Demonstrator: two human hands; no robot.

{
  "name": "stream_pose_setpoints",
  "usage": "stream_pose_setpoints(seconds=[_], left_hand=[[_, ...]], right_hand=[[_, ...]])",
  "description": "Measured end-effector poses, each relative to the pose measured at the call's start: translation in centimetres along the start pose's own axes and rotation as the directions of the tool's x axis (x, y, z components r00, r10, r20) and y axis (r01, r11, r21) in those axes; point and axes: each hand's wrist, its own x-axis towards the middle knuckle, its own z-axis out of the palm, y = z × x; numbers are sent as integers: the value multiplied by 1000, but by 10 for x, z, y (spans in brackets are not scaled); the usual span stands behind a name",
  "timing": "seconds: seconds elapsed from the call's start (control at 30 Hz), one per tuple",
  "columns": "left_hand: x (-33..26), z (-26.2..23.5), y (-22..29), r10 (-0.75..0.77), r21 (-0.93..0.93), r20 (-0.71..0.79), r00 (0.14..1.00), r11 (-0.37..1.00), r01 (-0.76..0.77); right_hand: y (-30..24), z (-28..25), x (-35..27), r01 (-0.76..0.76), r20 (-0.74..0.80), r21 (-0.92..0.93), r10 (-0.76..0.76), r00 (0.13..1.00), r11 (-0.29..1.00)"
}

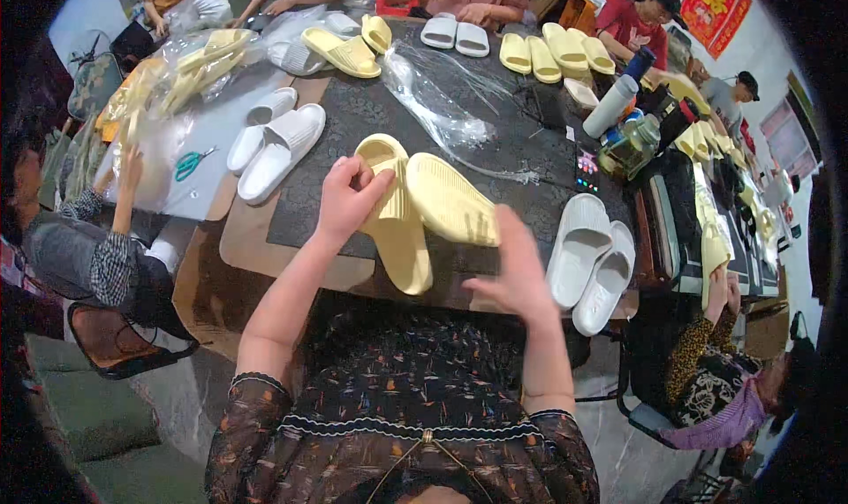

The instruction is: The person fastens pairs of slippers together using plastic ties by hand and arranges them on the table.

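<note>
My left hand (pixel 347 202) is closed at the strap of a pale yellow slipper (pixel 399 243), its fingers curled with thumb and fingertips on the strap. That slipper lies sole down, its heel toward me at the table's near edge. Beside it, to the right, a second yellow slipper (pixel 450 199) is turned with its ribbed underside up and tilted. My right hand (pixel 521 270) is at that slipper's right end, thumb spread from the fingers and slightly blurred. Whether its fingertips touch the slipper is hard to see.
White slippers stand left (pixel 284 151) and right (pixel 583 252) on the dark table mat (pixel 318 208). Clear plastic bags (pixel 437 106) lie beyond. A grey bottle (pixel 611 106) and glass jar (pixel 632 146) stand at the right. Teal scissors (pixel 190 164) lie left. Several people sit around.
</note>
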Motion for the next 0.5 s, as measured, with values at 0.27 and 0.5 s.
stream_pose_setpoints(seconds=[0.27,0.5], left_hand=[[-1,-20,22,-160,-242,155,975,951,194],[4,-22,18,92,285,144,985,950,-130]], right_hand=[[14,49,26,-41,-326,151,89,941,988],[11,45,-3,-108,-231,621,313,921,776]])
